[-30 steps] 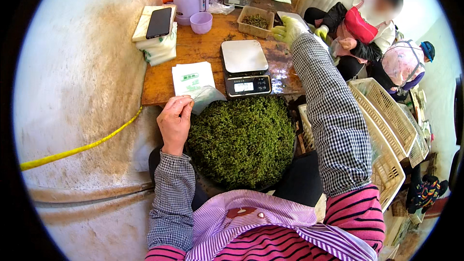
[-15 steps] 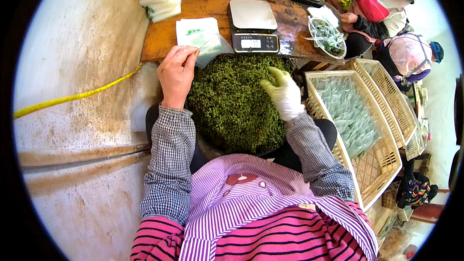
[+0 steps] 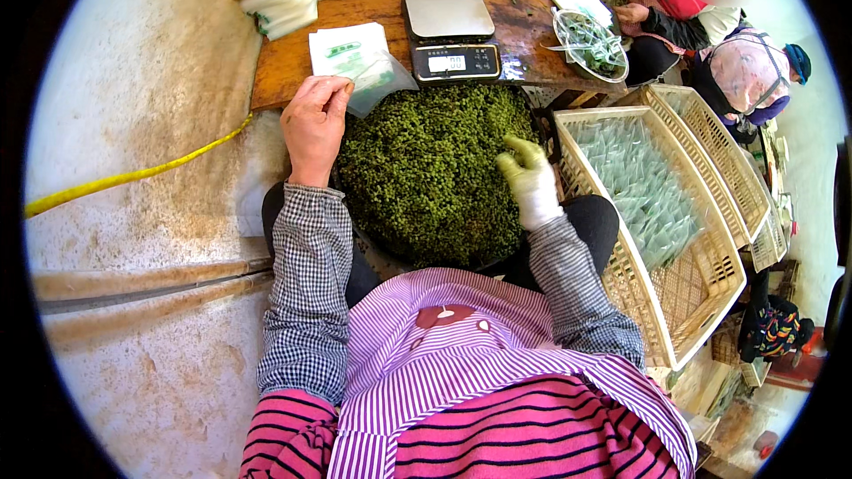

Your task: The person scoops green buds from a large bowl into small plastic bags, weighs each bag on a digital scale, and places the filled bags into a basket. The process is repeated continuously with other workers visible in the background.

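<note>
Now left hand (image 3: 312,124) pinching clear bag (image 3: 377,89); gloved right hand (image 3: 530,179) seemingly scooping green leaves (image 3: 426,168).

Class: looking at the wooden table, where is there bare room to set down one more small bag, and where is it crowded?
Bare wood shows on the wooden table between the stack of small bags and the white bundle, and between the digital scale and the clear bowl. The far edge is crowded with tubs and cups.

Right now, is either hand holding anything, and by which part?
The left hand pinches a clear bag by its near edge. The gloved right hand rests on the green leaves; whether it grips any cannot be told.
</note>
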A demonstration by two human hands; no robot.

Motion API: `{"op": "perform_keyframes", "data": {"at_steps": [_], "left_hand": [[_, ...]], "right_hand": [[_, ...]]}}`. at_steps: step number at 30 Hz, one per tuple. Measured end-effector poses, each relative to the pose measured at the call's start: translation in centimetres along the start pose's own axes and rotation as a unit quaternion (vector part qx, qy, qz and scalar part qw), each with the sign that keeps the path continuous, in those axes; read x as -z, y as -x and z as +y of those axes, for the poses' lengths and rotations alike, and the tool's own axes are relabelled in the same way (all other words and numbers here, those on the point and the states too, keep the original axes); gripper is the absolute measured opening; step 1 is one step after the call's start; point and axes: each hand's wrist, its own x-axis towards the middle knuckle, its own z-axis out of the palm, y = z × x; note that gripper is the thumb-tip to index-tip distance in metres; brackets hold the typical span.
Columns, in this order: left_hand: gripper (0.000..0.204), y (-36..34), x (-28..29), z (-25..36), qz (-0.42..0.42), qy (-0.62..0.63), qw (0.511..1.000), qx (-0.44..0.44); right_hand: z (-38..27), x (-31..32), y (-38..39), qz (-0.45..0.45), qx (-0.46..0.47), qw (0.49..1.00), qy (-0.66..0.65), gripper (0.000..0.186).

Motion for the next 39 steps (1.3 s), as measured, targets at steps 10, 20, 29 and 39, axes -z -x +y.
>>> {"op": "perform_keyframes", "data": {"at_steps": [10,20,29,39], "left_hand": [[0.010,0.0,-0.3,0.0,-0.024,0.011,1.000,-0.008],[0.010,-0.3,-0.7,0.4,-0.022,0.005,1.000,-0.001],[0.013,0.1,-0.1,0.8,-0.028,-0.014,0.999,0.015],[0.010,0.1,-0.3,0.7,-0.035,0.007,0.999,0.012]], "right_hand": [[-2.9,-13.4,2.0,-0.038,0.272,0.888,0.368,0.051],[-2.0,-4.3,-4.8,-0.004,0.142,0.982,0.122,0.043],[1.0,-2.1,-1.7,0.090,0.083,0.981,0.148,0.050],[-1.7,-6.1,-5.4,-0.040,0.099,0.909,0.404,0.047]]}}
